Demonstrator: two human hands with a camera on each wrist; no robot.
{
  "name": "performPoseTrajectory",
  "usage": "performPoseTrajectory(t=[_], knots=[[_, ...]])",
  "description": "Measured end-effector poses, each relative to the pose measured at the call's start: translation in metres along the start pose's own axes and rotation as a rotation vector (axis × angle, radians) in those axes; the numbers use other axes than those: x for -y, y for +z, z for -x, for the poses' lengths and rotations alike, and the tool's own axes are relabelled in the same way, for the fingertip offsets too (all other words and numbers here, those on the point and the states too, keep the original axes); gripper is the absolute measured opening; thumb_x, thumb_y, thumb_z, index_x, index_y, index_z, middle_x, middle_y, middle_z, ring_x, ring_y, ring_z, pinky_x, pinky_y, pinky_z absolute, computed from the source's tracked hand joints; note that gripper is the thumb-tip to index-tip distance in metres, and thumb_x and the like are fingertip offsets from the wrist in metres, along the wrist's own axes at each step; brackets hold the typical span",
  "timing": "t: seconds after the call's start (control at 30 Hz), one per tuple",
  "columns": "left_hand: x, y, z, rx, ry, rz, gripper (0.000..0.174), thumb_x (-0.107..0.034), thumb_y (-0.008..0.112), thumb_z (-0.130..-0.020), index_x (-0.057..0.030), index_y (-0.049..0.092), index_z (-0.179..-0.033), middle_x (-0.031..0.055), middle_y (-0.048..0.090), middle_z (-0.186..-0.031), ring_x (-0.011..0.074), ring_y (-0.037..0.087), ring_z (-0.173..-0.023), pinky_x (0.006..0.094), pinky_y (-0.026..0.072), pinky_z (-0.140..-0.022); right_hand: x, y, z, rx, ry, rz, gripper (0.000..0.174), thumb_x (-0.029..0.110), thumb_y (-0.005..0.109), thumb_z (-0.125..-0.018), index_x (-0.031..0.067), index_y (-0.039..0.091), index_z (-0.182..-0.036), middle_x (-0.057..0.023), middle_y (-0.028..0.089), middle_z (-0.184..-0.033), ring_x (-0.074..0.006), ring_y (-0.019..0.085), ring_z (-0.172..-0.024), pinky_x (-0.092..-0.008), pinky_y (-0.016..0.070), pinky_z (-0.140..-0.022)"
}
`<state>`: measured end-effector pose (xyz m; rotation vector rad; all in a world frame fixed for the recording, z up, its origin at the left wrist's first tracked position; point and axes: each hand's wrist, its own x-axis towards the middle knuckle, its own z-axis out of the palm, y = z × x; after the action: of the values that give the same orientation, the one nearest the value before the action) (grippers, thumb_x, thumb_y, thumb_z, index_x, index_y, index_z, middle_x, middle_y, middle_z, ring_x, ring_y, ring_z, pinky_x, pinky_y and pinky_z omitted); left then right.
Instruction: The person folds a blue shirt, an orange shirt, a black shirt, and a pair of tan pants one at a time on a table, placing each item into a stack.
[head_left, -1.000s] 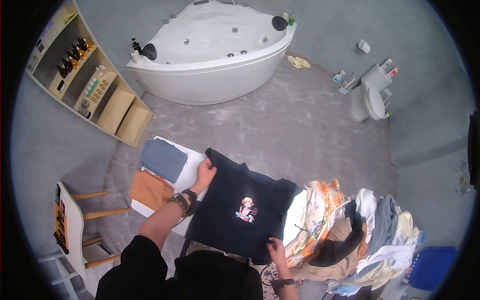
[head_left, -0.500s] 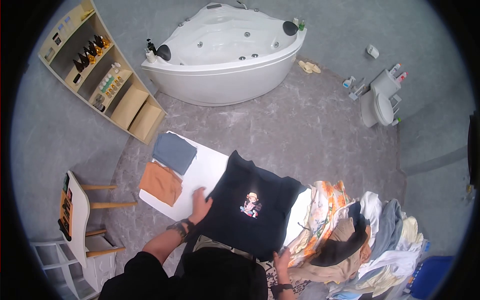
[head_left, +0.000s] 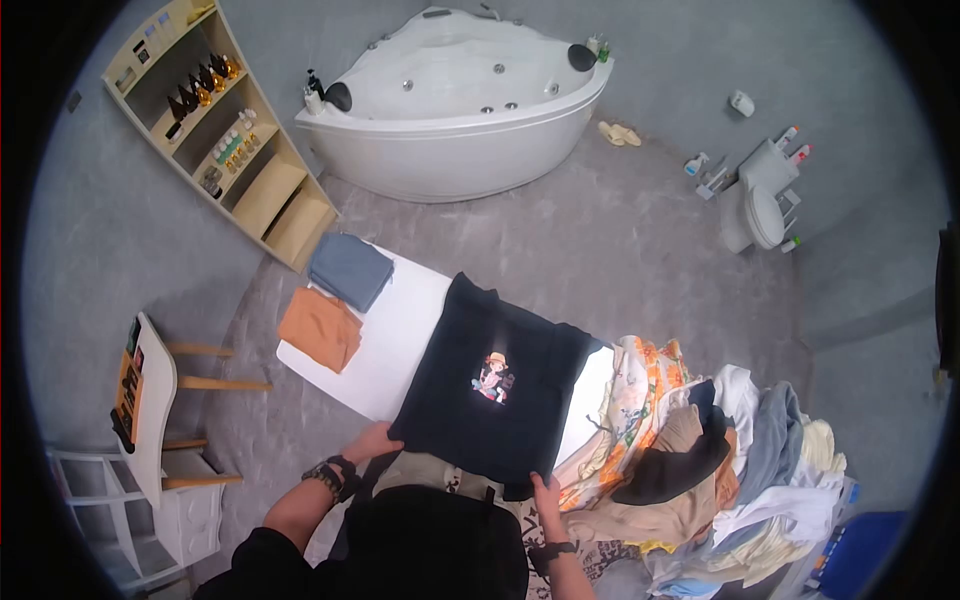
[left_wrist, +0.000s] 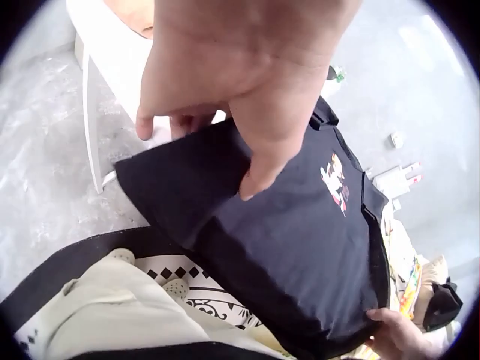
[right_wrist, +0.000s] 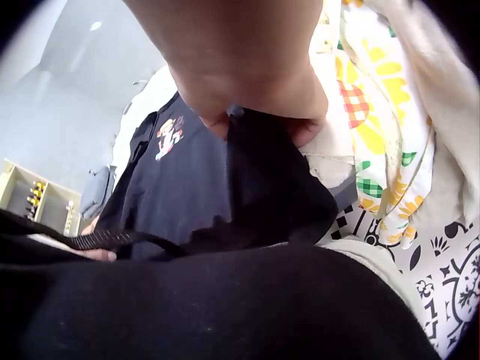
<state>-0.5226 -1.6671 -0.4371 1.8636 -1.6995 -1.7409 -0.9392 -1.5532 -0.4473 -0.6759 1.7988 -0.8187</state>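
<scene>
A black T-shirt [head_left: 480, 430] with a cartoon figure print lies spread over a white table [head_left: 400, 320]. My left hand [head_left: 375, 440] pinches its near left corner, thumb on top of the cloth and fingers beneath, as the left wrist view shows. At the near right corner my right hand [head_left: 547, 497] grips the hem; in the right wrist view the cloth bunches between thumb and fingers. Folded grey-blue cloth [head_left: 350, 270] and folded orange-brown cloth [head_left: 320, 330] rest on the table's left end.
A big heap of mixed clothes [head_left: 700, 470] covers the table's right side, with an orange-flowered garment [head_left: 640, 400] nearest the shirt. A small white table [head_left: 155, 410] on wooden legs stands at left, below a wooden shelf [head_left: 290, 180]. Further off are a bathtub [head_left: 450, 150] and toilet [head_left: 760, 210].
My left hand has gone from the shirt's left side, past an open pose, down to its near left corner. The right hand stays at the near right corner. The shirt lies flatter.
</scene>
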Motion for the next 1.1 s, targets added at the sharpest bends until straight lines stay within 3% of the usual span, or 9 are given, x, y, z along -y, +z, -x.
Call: performPoseTrajectory(t=[0.17, 0.23, 0.37, 0.43, 0.67, 0.7, 0.87, 0.97, 1.1], knots=[[0.018, 0.002, 0.014, 0.004, 0.11, 0.234, 0.043, -0.019, 0.071, -0.081, 0.0037, 0.062, -0.116, 0.0104, 0.068, -0.106, 0.0168, 0.061, -0.099, 0.0322, 0.0473, -0.088, 0.028, -0.015, 0.038, -0.067, 0.136, -0.383, 0.05, 0.031, 0.063, -0.091, -0.0062, 0.055, -0.124, -0.0142, 0.065, -0.112, -0.022, 0.062, -0.098, -0.0327, 0.0486, -0.089], [0.015, -0.001, 0.028, 0.0, 0.091, 0.326, 0.045, -0.021, 0.072, -0.081, 0.0039, 0.061, -0.117, 0.01, 0.068, -0.108, 0.0167, 0.06, -0.1, 0.0319, 0.0466, -0.09, 0.026, -0.01, 0.06, 0.065, 0.152, -0.174, 0.063, 0.031, 0.075, -0.081, -0.0043, 0.053, -0.128, -0.0138, 0.063, -0.117, -0.0208, 0.062, -0.1, -0.0332, 0.0474, -0.094], [0.039, 0.009, 0.051, 0.13, 0.091, 0.121, 0.053, -0.031, 0.076, -0.08, 0.0052, 0.061, -0.116, 0.0128, 0.068, -0.107, 0.02, 0.061, -0.099, 0.0338, 0.0477, -0.087, -0.015, 0.002, 0.094, 0.441, 0.221, 0.09, 0.052, 0.023, 0.082, -0.074, -0.0033, 0.064, -0.116, -0.0074, 0.069, -0.106, -0.0158, 0.063, -0.094, -0.0302, 0.0483, -0.088], [0.054, 0.009, 0.059, 0.181, 0.026, -0.031, 0.057, -0.036, 0.075, -0.08, 0.0074, 0.06, -0.113, 0.0185, 0.066, -0.107, 0.0272, 0.062, -0.099, 0.0375, 0.0482, -0.087, 0.002, 0.007, 0.118, 0.245, 0.288, -0.028, 0.043, 0.021, 0.079, -0.078, -0.0045, 0.066, -0.109, -0.0079, 0.069, -0.101, -0.0155, 0.064, -0.087, -0.0289, 0.0502, -0.081], [0.057, -0.022, 0.098, 0.079, 0.012, 0.579, 0.042, -0.029, 0.064, -0.09, 0.0072, 0.061, -0.113, 0.009, 0.067, -0.104, 0.0155, 0.061, -0.092, 0.0293, 0.0483, -0.082, 0.019, -0.005, 0.166, -0.079, 0.137, -0.473, 0.034, 0.021, 0.068, -0.088, -0.0068, 0.064, -0.107, -0.0099, 0.068, -0.099, -0.017, 0.066, -0.085, -0.0285, 0.052, -0.08], [0.062, -0.026, 0.098, 0.049, 0.038, 0.572, 0.041, -0.03, 0.064, -0.09, 0.0077, 0.062, -0.107, 0.0085, 0.067, -0.1, 0.014, 0.061, -0.087, 0.0292, 0.0493, -0.077, 0.021, -0.007, 0.171, -0.102, 0.107, -0.475, 0.03, 0.022, 0.068, -0.088, -0.0044, 0.064, -0.102, -0.0078, 0.068, -0.093, -0.0162, 0.066, -0.077, -0.0284, 0.0536, -0.068], [-0.004, -0.063, 0.139, 0.072, 0.17, 0.475, 0.035, -0.027, 0.065, -0.089, 0.0027, 0.062, -0.108, 0.0059, 0.067, -0.09, 0.0143, 0.061, -0.083, 0.0299, 0.0513, -0.066, 0.033, -0.02, 0.179, -0.019, 0.116, -0.512, 0.02, 0.021, 0.067, -0.088, 0.0014, 0.064, -0.091, -0.0026, 0.064, -0.074, -0.0111, 0.057, -0.052, -0.0236, 0.0414, -0.04], [-0.036, -0.08, 0.137, 0.174, 0.117, 0.518, 0.041, -0.02, 0.068, -0.088, -0.0022, 0.055, -0.123, 0.0064, 0.066, -0.092, 0.0155, 0.062, -0.079, 0.03, 0.0525, -0.055, 0.052, -0.023, 0.167, -0.024, 0.084, -0.48, 0.019, 0.021, 0.068, -0.088, 0.0017, 0.065, -0.09, -0.0023, 0.064, -0.072, -0.0102, 0.055, -0.05, -0.0224, 0.0412, -0.04], [-0.082, -0.094, 0.11, -0.028, 0.23, 0.685, 0.06, -0.014, 0.067, -0.087, -0.0086, 0.038, -0.14, 0.0098, 0.06, -0.107, 0.016, 0.063, -0.076, 0.0313, 0.0535, -0.051, 0.091, -0.034, 0.125, 0.061, 0.055, -0.499, 0.018, 0.019, 0.065, -0.089, 0.0012, 0.063, -0.095, -0.0062, 0.065, -0.078, -0.0143, 0.06, -0.058, -0.0228, 0.0431, -0.044]])
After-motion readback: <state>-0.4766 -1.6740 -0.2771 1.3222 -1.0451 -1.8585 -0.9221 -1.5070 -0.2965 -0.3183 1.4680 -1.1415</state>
